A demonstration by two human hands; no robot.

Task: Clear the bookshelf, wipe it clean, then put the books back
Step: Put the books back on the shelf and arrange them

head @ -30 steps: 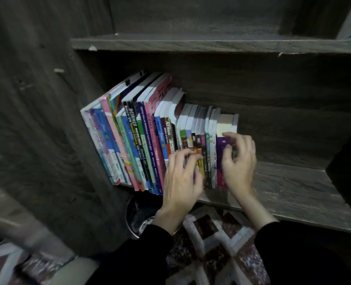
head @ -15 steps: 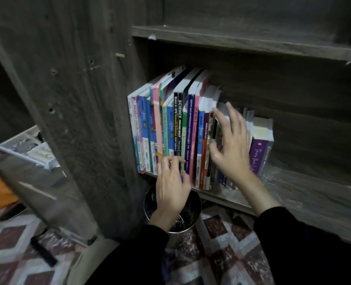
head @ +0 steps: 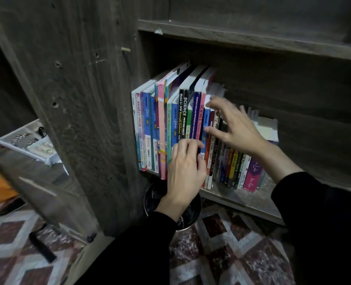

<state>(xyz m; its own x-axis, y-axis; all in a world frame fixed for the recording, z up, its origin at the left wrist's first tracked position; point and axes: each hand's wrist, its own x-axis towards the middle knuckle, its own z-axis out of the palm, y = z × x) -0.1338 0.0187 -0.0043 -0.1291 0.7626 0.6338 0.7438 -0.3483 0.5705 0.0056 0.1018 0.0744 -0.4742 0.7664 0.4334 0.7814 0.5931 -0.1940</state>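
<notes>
Hands move from the short books to the tall ones; nothing is off the shelf yet.

Both hands have left the short books (head: 238,167) at the row's right end for the tall workbooks (head: 182,112) against the side panel (head: 100,120). The right hand (head: 238,128) is spread open where tall meets short. The left hand (head: 186,167) lies bent-fingered on the lower spines, and I cannot tell if it grips. Clearing has barely begun, I'd say. Free room lies rightward along the shelf board (head: 242,200). The upper shelf (head: 252,40) sits near the tallest tops, and a metal bin (head: 152,198) stands below the front edge.
</notes>
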